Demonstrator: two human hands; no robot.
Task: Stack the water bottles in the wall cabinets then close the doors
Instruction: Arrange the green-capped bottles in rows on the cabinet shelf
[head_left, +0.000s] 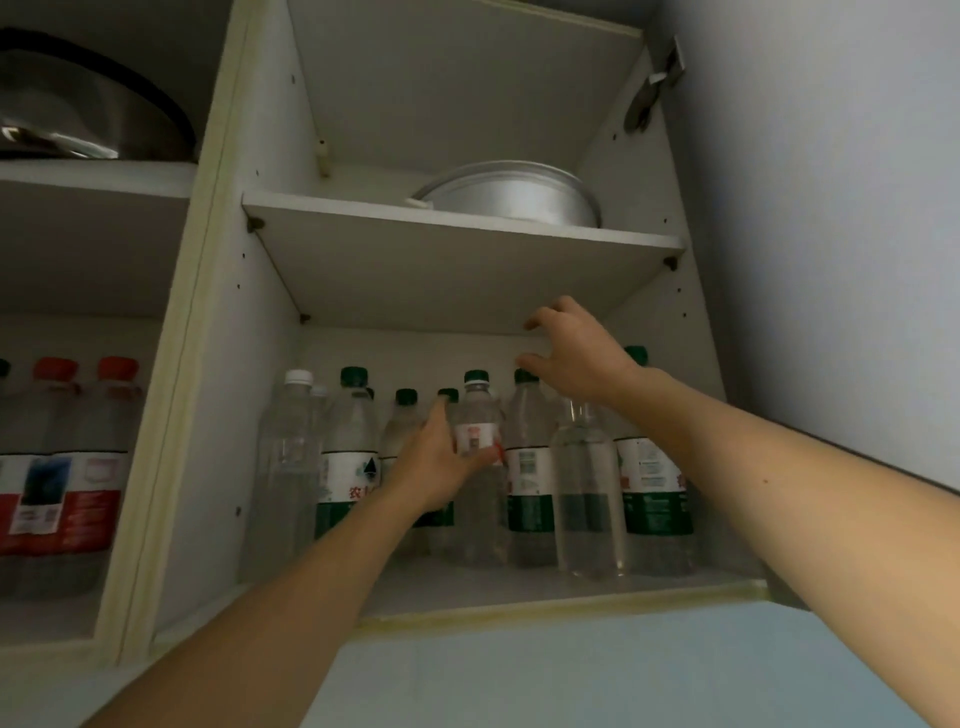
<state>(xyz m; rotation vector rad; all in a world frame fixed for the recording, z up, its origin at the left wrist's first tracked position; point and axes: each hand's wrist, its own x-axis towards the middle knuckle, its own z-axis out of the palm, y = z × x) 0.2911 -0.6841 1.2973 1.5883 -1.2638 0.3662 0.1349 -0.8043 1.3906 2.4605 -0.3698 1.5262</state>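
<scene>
From the head camera, looking up into an open wall cabinet (218, 364), everything is placed here against the middle shelf (457, 228) of the right-hand compartment. Below that shelf, on the compartment floor, stand the water bottles: a white-capped clear bottle (288, 457) at the far left, green-capped bottles with green-and-white labels (350, 457) beside it and further along to the right, and a capless clear bottle (587, 488) near the front right. The left hand (441, 457) reaches in under the shelf with its fingers clamped around a small clear bottle with a green cap and a red-and-white label (478, 415), which stands among the others near the middle of the row. The right hand (576, 353) hovers just under the shelf's front edge, fingers spread and curled, gripping nothing, above the bottle caps. On top of the shelf rests a round metal pan (514, 197). Left of the shelf, in the neighbouring compartment, stand red-capped bottles with red labels (67, 467), with a dark-rimmed metal wok (78, 104) above them.
</scene>
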